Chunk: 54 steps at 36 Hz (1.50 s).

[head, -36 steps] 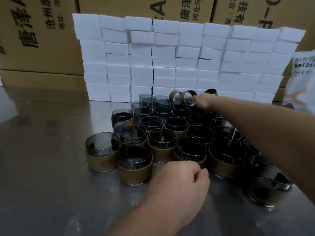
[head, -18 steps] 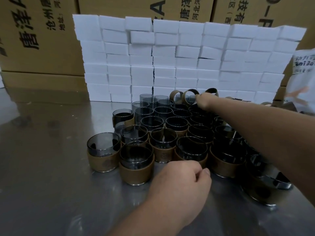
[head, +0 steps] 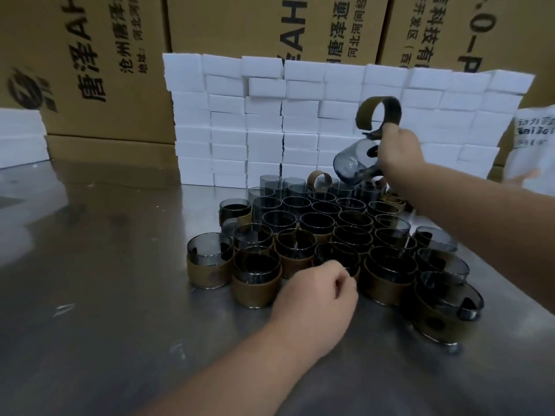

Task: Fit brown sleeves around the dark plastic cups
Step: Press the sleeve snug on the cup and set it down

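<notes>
Hands: 2, left hand (head: pixel 315 298) and right hand (head: pixel 399 151). Dark cups (head: pixel 316 222): roughly 30 standing packed on the steel table (head: pixel 105 265); exact count unreadable where the back rims overlap. Plus 1 lifted cup (head: pixel 353 165) off the table. At least 6 front cups wear brown sleeves (head: pixel 256 292). Loose: 1 raised sleeve (head: pixel 378 115), 1 upright sleeve (head: pixel 319 178), a few flat sleeves (head: pixel 390 202), number unclear. White foam blocks (head: pixel 228 115): 1 wall, roughly 9 rows, plus 1 smaller stack (head: pixel 21 136). Cardboard boxes (head: pixel 90 70): at least 4. White bag (head: pixel 534 139): 1.
</notes>
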Motion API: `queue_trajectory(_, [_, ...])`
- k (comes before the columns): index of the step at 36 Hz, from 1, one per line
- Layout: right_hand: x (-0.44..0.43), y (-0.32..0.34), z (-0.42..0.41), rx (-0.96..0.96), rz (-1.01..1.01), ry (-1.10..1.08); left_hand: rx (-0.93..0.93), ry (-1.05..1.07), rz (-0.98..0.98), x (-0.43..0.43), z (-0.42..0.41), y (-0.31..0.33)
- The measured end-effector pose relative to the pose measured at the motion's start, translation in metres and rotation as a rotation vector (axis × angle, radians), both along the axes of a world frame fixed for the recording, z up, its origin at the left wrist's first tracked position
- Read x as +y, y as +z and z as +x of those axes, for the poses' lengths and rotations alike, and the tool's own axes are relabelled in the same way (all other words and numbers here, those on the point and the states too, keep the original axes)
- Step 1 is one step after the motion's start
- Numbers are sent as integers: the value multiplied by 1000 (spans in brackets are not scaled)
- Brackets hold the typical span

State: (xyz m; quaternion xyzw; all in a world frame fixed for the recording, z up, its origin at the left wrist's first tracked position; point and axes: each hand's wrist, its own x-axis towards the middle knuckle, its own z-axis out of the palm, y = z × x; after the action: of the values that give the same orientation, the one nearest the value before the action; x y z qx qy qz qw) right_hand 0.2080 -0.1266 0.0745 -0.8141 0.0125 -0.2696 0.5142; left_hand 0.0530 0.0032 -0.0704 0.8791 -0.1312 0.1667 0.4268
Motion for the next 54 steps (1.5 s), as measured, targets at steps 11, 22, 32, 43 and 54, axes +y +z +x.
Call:
queue_trajectory(11, [23,-36,-113,55,889,298,-199,123,-387,1,1,4])
queue_trajectory(22, [20,-84,-161,106,795,434,-426,85,-322,0,-12,14])
queue_trajectory(32, [-2,-102,-185,-79,330,246,-485,210,-227,0,-12,15])
queue_trajectory(43, [-1,-106,-187,-112,386,408,-671,178,-87,-4,-20,18])
queue_trajectory(54, [-3,-112,-185,-85,430,442,-668,193,-96,-2,-21,18])
